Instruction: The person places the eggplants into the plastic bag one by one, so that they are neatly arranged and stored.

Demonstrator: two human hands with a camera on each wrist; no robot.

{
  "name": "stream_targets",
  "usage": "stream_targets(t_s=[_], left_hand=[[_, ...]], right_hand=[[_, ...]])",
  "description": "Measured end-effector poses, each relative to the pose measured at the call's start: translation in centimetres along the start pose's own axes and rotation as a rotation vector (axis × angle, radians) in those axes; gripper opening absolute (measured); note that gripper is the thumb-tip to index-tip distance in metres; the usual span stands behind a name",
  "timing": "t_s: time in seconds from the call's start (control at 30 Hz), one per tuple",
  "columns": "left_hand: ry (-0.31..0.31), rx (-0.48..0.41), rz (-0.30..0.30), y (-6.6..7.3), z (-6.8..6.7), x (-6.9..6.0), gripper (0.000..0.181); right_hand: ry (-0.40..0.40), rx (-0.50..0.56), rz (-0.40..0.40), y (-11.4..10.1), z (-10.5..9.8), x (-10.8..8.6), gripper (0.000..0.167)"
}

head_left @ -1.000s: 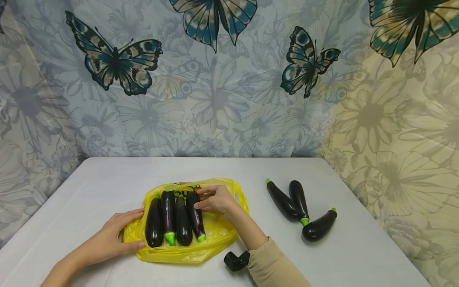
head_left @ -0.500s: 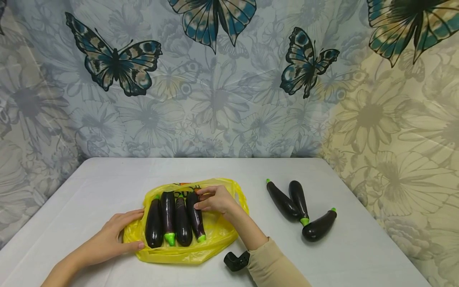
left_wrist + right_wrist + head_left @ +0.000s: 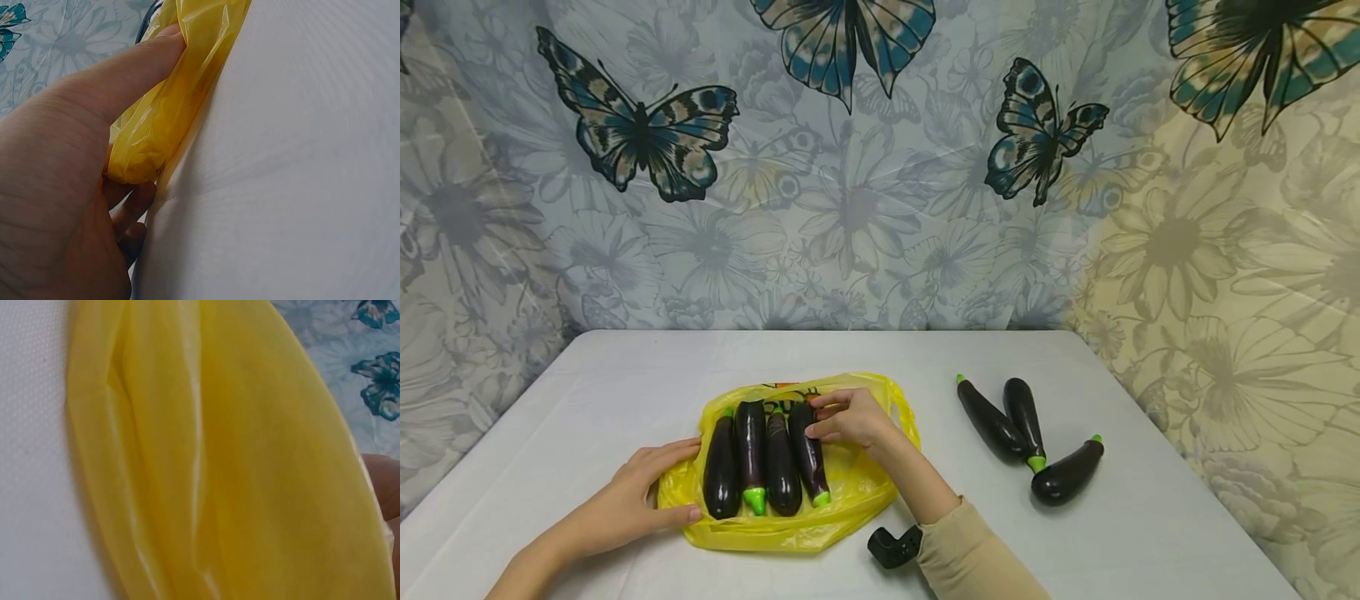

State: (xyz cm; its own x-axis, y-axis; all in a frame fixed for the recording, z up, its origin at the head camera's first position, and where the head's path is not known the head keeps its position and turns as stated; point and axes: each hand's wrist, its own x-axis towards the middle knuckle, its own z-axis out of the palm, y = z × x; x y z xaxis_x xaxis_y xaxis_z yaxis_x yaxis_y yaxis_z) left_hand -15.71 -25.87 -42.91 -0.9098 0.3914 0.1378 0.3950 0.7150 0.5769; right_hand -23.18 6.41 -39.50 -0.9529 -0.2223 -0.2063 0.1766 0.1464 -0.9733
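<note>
Right hand (image 3: 853, 415) curved against rightmost bagged eggplant (image 3: 808, 457)

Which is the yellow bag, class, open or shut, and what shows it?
Open: the yellow bag's mouth is spread, and four eggplants show inside its rim.

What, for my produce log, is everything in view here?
Plastic bag: one, yellow, on the table
Bagged eggplants: four, blackish purple, side by side in the bag
Loose eggplants: three, black, on the table, right of the bag
Curved object: one, black, by the sleeve
Table: one, white, under the bag
Wall covering: one, bluish and yellowish, behind the table
Printed butterflies: at least four, teal and black, on the wall covering
Sleeve: one, beige, on the right arm
Left hand: one, bare, gripping the bag
Right hand: one, bare, at the rightmost bagged eggplant
</note>
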Motion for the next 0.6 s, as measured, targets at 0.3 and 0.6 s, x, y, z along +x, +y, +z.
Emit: stream_targets(t_s=[0.3,0.6], left_hand=[[0.005,0.004,-0.001,0.1,0.0,0.0,0.082],[0.016,0.01,0.013,0.0,0.1,-0.1,0.082]], right_hand=[[-0.016,-0.021,0.017,-0.7,-0.2,-0.5,0.032],[-0.037,-0.083,-0.016,-1.3,-0.4,-1.0,0.026]])
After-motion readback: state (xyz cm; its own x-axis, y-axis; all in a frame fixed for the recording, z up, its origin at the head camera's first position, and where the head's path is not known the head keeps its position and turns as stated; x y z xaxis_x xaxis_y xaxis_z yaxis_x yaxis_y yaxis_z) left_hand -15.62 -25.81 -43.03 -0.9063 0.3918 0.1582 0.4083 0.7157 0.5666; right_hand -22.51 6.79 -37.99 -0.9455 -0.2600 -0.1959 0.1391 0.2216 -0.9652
